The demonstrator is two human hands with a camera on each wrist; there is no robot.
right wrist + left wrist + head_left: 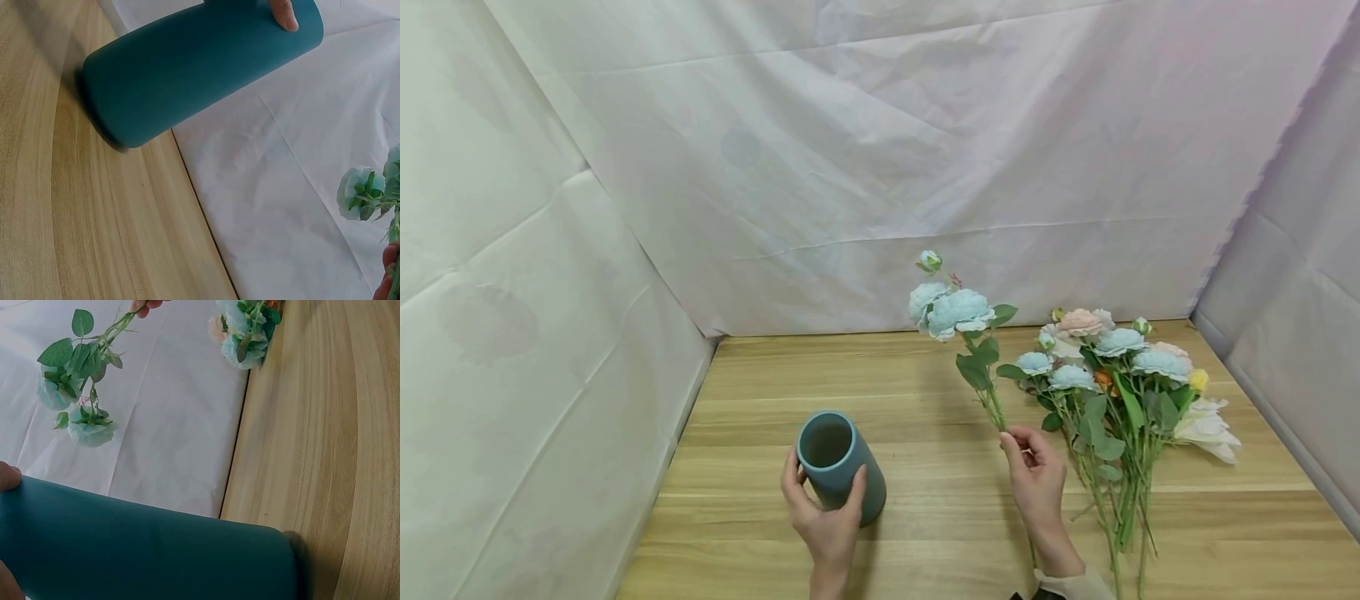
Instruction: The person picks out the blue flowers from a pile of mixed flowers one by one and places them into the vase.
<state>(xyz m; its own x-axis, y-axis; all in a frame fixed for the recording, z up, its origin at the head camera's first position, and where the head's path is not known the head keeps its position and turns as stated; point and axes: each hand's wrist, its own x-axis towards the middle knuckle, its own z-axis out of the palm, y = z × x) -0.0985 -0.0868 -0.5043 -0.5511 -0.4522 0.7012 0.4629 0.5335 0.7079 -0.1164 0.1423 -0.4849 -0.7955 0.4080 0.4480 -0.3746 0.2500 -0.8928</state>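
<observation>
A teal vase (871,483) stands on the wooden table, its round mouth facing up and no flowers in it. Around its upper part my left hand (829,525) curls, thumb on one side and fingers on the other. My right hand (1037,482) pinches the green stem of a light-blue artificial flower spray (961,313), held up to the right of the vase. The spray carries blue blooms, a bud and green leaves. In the left wrist view the vase (150,544) fills the lower part, and in the right wrist view the spray (361,194) shows at the right edge.
A pile of artificial flowers (1120,417) lies on the table (760,375) at the right, with blue, pink, white, orange and yellow blooms and long stems toward the front. White cloth (865,150) hangs behind and on both sides.
</observation>
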